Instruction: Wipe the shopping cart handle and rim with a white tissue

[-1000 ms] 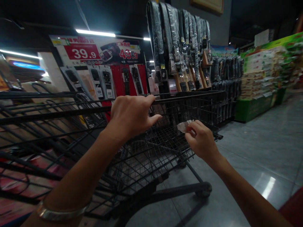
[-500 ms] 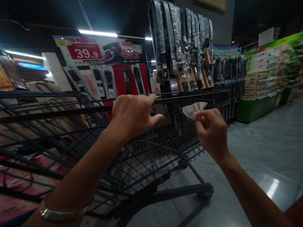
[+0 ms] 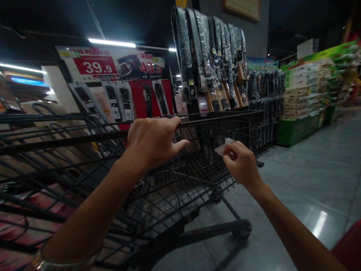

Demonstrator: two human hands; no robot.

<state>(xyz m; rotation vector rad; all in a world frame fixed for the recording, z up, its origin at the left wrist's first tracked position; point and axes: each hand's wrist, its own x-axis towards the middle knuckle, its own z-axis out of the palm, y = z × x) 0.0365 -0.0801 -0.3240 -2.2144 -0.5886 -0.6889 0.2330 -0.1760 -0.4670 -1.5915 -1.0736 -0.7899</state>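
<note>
My left hand (image 3: pixel 152 141) lies over the top rim of a black wire shopping cart (image 3: pixel 180 210), its fingers wrapped over the rim and its thumb sticking out to the right. My right hand (image 3: pixel 244 162) is closed in a pinch on a crumpled white tissue (image 3: pixel 221 149), in front of the cart's right side. The tissue pokes out to the left of the fingertips. A bracelet (image 3: pixel 67 265) is round my left wrist.
Behind the cart, packaged belts (image 3: pixel 194 49) hang on a rack. A price sign (image 3: pixel 96 67) stands above a red display board. Stacked goods with a green base (image 3: pixel 296 130) line the right side, beside the grey tiled floor (image 3: pixel 310 180).
My right hand has moved down and slightly left with the tissue, which looks more bunched up. My left hand stays on the cart rim. The view has shifted a little.
</note>
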